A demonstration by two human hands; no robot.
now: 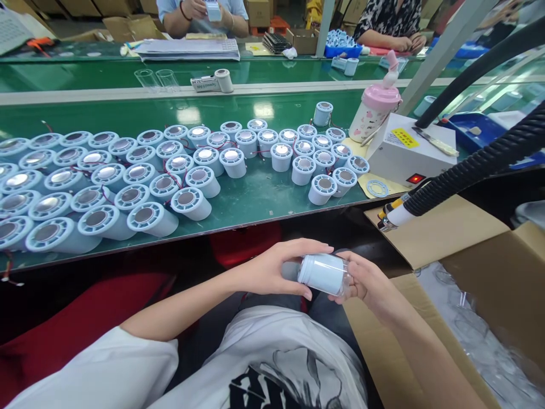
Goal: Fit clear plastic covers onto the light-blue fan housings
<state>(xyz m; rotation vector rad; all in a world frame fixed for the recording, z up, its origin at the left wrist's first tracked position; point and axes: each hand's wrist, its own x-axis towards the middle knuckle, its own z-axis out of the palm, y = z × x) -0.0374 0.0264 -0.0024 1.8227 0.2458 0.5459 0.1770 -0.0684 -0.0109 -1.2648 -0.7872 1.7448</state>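
Above my lap, a light-blue cylinder housing (320, 272) lies nearly level between my two hands. My left hand (272, 267) curves around its left end, thumb below and fingers along the top. A clear plastic cup (346, 278) surrounds the right end of the housing, and my right hand (366, 281) grips this cup with fingers and thumb. The fingertips behind the housing are partly hidden. Just beyond my hands, many similar blue housings (191, 203) stand on the green bench (255, 199), with round metal centres on top and thin red and black wires among them.
To the right, an open cardboard box (438, 329) contains clear plastic cups (472, 324). A black hose (481, 159) reaches over it, near a white control box (413, 147) and a pink-lidded bottle (374, 111). Two co-workers sit across the bench behind papers (187, 50).
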